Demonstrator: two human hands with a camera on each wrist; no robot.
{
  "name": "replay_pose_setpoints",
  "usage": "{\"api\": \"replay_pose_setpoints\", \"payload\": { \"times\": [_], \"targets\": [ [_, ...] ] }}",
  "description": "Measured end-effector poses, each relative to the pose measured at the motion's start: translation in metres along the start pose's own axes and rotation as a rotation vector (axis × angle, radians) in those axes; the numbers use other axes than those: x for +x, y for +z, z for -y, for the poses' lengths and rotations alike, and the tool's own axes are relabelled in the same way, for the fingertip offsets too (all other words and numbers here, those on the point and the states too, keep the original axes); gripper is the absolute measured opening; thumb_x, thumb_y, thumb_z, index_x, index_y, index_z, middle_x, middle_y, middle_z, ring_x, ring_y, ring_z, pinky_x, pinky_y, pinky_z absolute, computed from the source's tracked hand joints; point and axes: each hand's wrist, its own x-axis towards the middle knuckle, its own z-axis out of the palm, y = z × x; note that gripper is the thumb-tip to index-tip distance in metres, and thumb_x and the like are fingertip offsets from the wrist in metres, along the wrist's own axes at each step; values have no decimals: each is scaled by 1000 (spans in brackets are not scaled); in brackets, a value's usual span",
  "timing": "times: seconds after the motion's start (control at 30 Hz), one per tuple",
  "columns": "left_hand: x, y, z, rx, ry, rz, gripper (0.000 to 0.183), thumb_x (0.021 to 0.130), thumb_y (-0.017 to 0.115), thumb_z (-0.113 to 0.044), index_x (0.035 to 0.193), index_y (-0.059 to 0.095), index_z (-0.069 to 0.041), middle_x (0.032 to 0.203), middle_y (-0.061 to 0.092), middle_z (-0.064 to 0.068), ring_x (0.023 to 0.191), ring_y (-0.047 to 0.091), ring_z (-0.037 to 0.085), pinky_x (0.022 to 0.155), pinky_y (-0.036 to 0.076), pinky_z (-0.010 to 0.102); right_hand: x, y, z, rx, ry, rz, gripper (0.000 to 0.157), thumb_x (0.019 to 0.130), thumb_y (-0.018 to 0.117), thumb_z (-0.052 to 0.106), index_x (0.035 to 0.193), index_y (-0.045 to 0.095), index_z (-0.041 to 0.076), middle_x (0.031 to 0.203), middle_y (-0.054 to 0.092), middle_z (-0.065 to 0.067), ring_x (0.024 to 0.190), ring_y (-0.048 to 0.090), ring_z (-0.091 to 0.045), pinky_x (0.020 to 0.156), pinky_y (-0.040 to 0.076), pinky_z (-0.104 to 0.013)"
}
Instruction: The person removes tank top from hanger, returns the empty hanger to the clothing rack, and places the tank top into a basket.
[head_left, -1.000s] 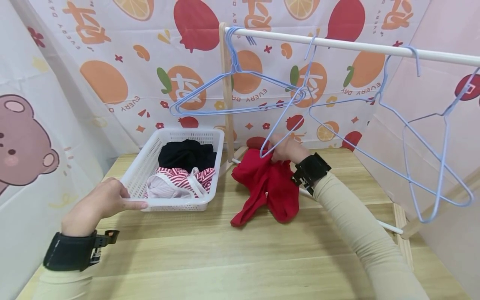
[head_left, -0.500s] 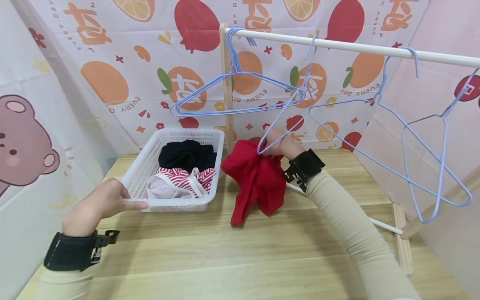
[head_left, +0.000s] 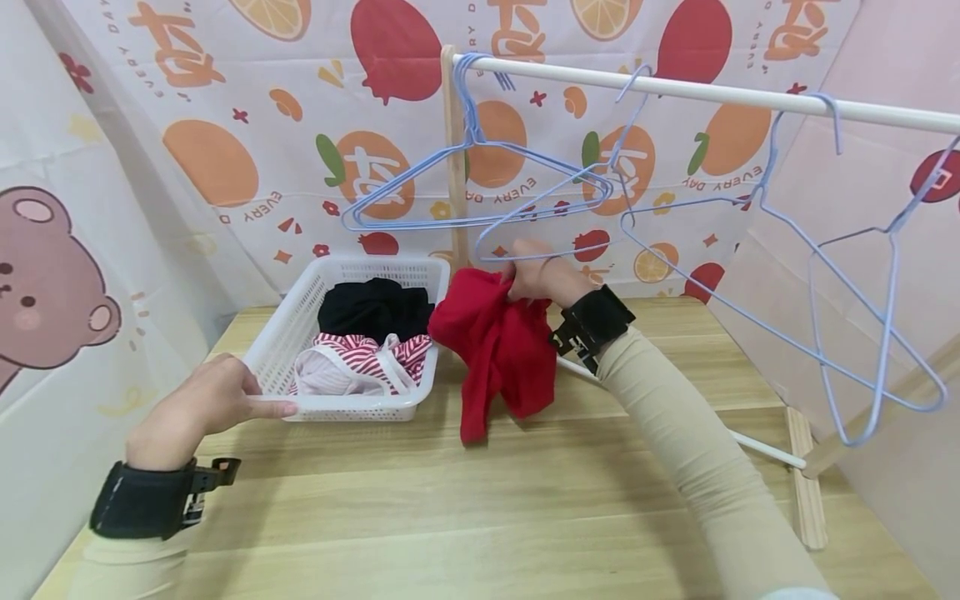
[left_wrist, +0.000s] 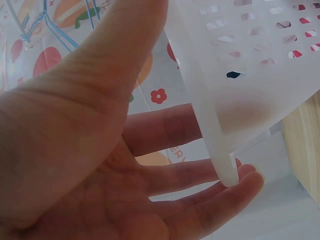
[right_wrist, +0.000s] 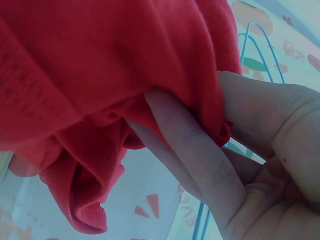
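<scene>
My left hand (head_left: pixel 191 410) grips the front left corner of a white plastic basket (head_left: pixel 348 403), thumb along the rim. In the left wrist view its fingers (left_wrist: pixel 172 125) curl behind the basket wall (left_wrist: pixel 250 107). My right hand (head_left: pixel 543 275) pinches a bunched red garment (head_left: pixel 491 333) beside the basket's right side, its lower end hanging close over the table. The right wrist view shows thumb and fingers (right_wrist: pixel 187 132) closed on a fold of the red cloth (right_wrist: pixel 125 55). A blue hanger (head_left: pixel 555 257) on the rail is tilted and overlaps the right hand.
Inside the basket lie black cloth (head_left: pixel 375 308) and red-and-white striped cloth (head_left: pixel 360 364). A white rail (head_left: pixel 705 93) with wooden posts (head_left: pixel 455 167) carries several blue hangers (head_left: pixel 480 221). Everything stands on a wooden table (head_left: pixel 480 517) before a fruit-print curtain (head_left: pixel 300 150).
My right hand has lifted the red garment slightly and carried it left toward the basket. The hanger above it has swung left. My left hand has stayed on the basket.
</scene>
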Motion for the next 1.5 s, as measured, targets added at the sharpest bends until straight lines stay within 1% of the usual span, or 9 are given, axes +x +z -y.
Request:
{"api": "replay_pose_setpoints", "payload": {
  "times": [0.1, 0.17, 0.43, 0.53, 0.9, 1.0, 1.13, 1.27, 1.5],
  "targets": [
    [0, 0, 0, 6, 6, -4, 53, 74, 89, -49, 68, 72, 1, 69, 44, 4, 66, 43, 20, 56, 33, 32, 2, -2, 8, -26, -8, 10, 16, 86, 79, 11, 101, 83, 8, 107, 77, -10, 90, 72, -24, 74, 58, -29],
    [1, 1, 0, 8, 11, -9, 53, 74, 90, -49, 66, 71, -1, 68, 43, 3, 65, 42, 20, 55, 33, 31, 4, -4, 13, -49, -17, 3, 15, 86, 79, 13, 101, 83, 10, 108, 76, -9, 92, 70, -23, 73, 58, -28],
    [2, 1, 3, 17, 15, -18, 54, 72, 90, -53, 60, 66, -5, 65, 38, 0, 64, 39, 18, 54, 29, 30, 9, -9, 32, 31, 40, 31, 15, 87, 78, 10, 101, 81, 8, 93, 77, -9, 68, 71, -16, 64, 57, -26],
    [2, 1, 4, 24, 12, -21, 55, 72, 89, -53, 58, 65, -6, 65, 38, 0, 64, 39, 18, 55, 30, 30, 11, -10, 40, 62, 36, 47, 14, 88, 77, 9, 101, 80, 6, 92, 76, -10, 68, 67, -15, 63, 56, -25],
    [0, 0, 2, 31, 9, -28, 54, 72, 90, -51, 59, 65, -6, 68, 39, 2, 65, 39, 19, 56, 31, 30, 18, -9, 72, 37, -23, -9, 12, 87, 79, 8, 99, 81, 9, 98, 74, -7, 72, 67, -16, 62, 54, -24],
    [0, 0, 2, 36, 19, -31, 54, 72, 90, -51, 56, 62, -7, 66, 37, 0, 64, 38, 18, 55, 29, 29, 21, -12, 80, 47, -1, 16, 14, 89, 78, 10, 103, 80, 9, 106, 70, -9, 77, 67, -17, 64, 56, -24],
    [1, 1, 2, 41, 15, -24, 55, 72, 90, -52, 56, 62, -7, 67, 37, 1, 64, 38, 18, 55, 29, 29, 25, -17, 87, 72, 26, 47, 18, 90, 76, 8, 107, 80, 8, 110, 69, -11, 73, 68, -16, 64, 58, -24],
    [1, 0, 3, 31, 6, -15, 55, 71, 90, -54, 59, 64, -6, 69, 38, 3, 65, 39, 19, 56, 30, 30, 29, -22, 94, 64, 15, 31, 19, 90, 75, 5, 108, 78, 5, 107, 73, -10, 67, 69, -15, 63, 58, -24],
    [1, 0, 1, 24, 12, -11, 55, 72, 89, -53, 59, 66, -5, 67, 39, 2, 64, 39, 18, 55, 30, 30, 33, -30, 104, 86, 33, 27, 19, 92, 73, 9, 111, 77, 7, 105, 71, -8, 73, 70, -16, 66, 59, -24]
  ]
}}
